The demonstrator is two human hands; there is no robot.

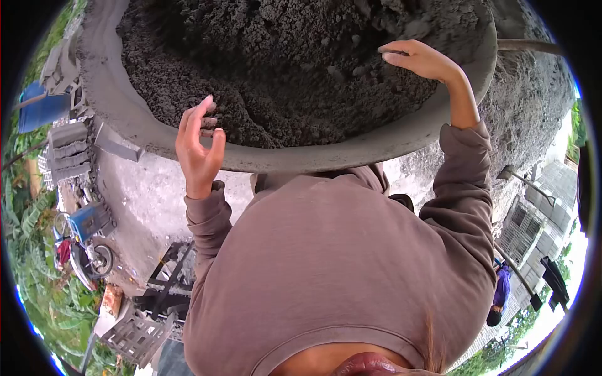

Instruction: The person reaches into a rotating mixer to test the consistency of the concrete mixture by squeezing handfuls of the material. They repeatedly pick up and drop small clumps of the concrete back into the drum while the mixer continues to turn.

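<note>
A wide grey basin [326, 158] heaped with dark, damp, crumbly mortar mix [282, 69] fills the top of the view, right against my mauve sweatshirt [338, 263]. My left hand [198, 145] is at the basin's near left rim, fingers spread and upright, fingertips touching the mix, thumb by the rim. My right hand [421, 59] reaches over the right side with a bent wrist, palm down, fingers resting on the mix close to the rim. Neither hand holds anything loose.
A grey sand pile [533, 94] lies behind the basin at right, with long-handled shovels [523, 185] nearby. Left are stacked concrete blocks [69, 150], a blue container [41, 106], a motorcycle [88, 254] and a pallet [135, 335]. A person in purple [501, 294] stands lower right.
</note>
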